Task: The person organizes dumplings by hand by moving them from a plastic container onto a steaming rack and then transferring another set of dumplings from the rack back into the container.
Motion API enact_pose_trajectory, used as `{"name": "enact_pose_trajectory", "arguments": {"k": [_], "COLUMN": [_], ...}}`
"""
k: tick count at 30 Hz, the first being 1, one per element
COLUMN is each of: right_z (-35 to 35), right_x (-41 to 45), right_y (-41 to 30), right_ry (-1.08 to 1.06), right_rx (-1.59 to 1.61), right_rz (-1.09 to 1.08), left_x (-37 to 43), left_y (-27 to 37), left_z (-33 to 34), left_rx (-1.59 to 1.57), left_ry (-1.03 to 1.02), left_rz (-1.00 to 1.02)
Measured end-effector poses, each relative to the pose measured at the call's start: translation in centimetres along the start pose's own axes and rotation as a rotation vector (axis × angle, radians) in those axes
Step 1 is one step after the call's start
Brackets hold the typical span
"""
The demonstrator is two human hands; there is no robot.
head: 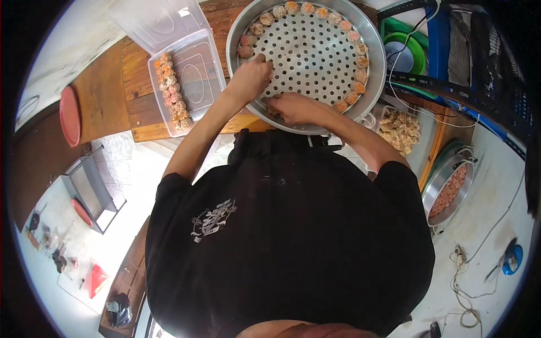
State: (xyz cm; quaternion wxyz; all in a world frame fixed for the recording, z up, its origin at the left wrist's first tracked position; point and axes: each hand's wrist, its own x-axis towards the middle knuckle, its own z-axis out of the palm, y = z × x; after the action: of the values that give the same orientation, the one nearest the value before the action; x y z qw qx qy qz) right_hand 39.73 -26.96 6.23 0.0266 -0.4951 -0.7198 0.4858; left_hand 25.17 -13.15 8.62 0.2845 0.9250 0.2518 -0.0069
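A round perforated metal steamer tray (pixel 304 63) lies in front of me, with a ring of meat dumplings (pixel 334 17) along its inner wall. My left hand (pixel 255 76) is over the tray's left side with curled fingers, just below two pinkish dumplings; whether it holds anything is hidden. At the near left rim, my right hand (pixel 293 109) reaches in with its index finger extended. Beneath that hand a dumpling (pixel 272 110) partly shows, and I cannot tell whether the fingers grip it. Left of the tray, an open clear plastic box (pixel 198 76) contains rows of dumplings (pixel 171 91).
The wooden table (pixel 101 93) carries a red plastic lid (pixel 69 116) at its left end. To the right are a container of chopped pale food (pixel 399 129), a metal pot of minced meat (pixel 450 190) and a green bowl (pixel 405 53). A white cable (pixel 435 116) hangs beside a black metal rack (pixel 456 86).
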Motion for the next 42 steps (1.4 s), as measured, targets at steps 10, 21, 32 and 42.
{"name": "enact_pose_trajectory", "arguments": {"k": [10, 21, 32, 42], "right_z": [-3.5, -7.3, -5.2, 3.4], "right_x": [-4.5, 2.4, 39.8, 47.7], "right_y": [4.8, 3.9, -11.1, -8.6], "right_ry": [0.372, 0.538, 0.262, 0.994], "right_rx": [0.202, -0.032, 0.806, 1.045], "right_rz": [0.02, 0.156, 0.523, 0.369], "left_x": [0.0, -0.4, -21.8, -25.4], "left_y": [-1.1, -0.7, -5.3, -28.8], "left_z": [2.8, 2.6, -12.6, -6.7], "left_rx": [0.052, 0.006, -0.499, -0.42], "left_ry": [-0.566, -0.631, 0.057, 0.776], "left_rz": [-0.016, 0.029, -0.118, -0.846]}}
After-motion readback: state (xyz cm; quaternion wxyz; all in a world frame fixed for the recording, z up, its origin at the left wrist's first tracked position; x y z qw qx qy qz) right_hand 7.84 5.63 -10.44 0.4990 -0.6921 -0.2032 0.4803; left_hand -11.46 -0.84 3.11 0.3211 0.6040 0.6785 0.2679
